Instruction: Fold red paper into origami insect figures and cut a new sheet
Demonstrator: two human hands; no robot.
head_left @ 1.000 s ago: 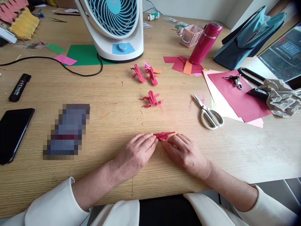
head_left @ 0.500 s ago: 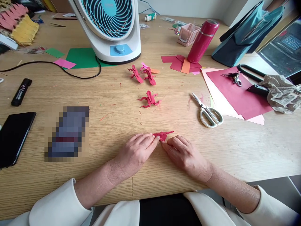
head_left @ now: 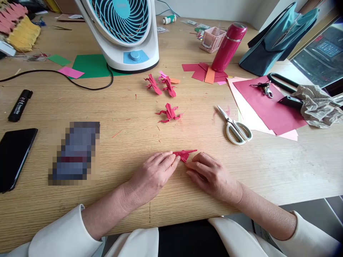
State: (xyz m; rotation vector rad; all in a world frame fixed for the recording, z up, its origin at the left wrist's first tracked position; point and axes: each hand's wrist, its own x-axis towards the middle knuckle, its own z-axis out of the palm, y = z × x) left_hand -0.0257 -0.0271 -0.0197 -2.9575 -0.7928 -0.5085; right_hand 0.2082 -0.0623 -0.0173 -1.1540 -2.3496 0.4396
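A small folded red paper piece (head_left: 184, 155) lies on the wooden table in front of me, a thin strip of it pointing right. My left hand (head_left: 157, 171) grips its left end between thumb and fingers. Just right of the piece is my right hand (head_left: 211, 175), its fingers curled and close together near the paper's lower edge; whether they pinch a part of it is too small to tell. Beyond my hands sits a folded red paper figure (head_left: 169, 113) with thin bent limbs. Two similar figures (head_left: 153, 84) (head_left: 168, 86) lie farther back, side by side.
White-handled scissors (head_left: 235, 128) lie to the right, near red paper sheets (head_left: 265, 103). A fan (head_left: 125, 35) and a red bottle (head_left: 229, 46) stand at the back. On the left are a black marker (head_left: 20, 105), a black phone (head_left: 16, 157) and a blurred rectangular object (head_left: 76, 151).
My right hand's fingers have shifted slightly and spread a little from the paper piece's lower edge. The whole view has moved slightly; my left hand keeps its hold.
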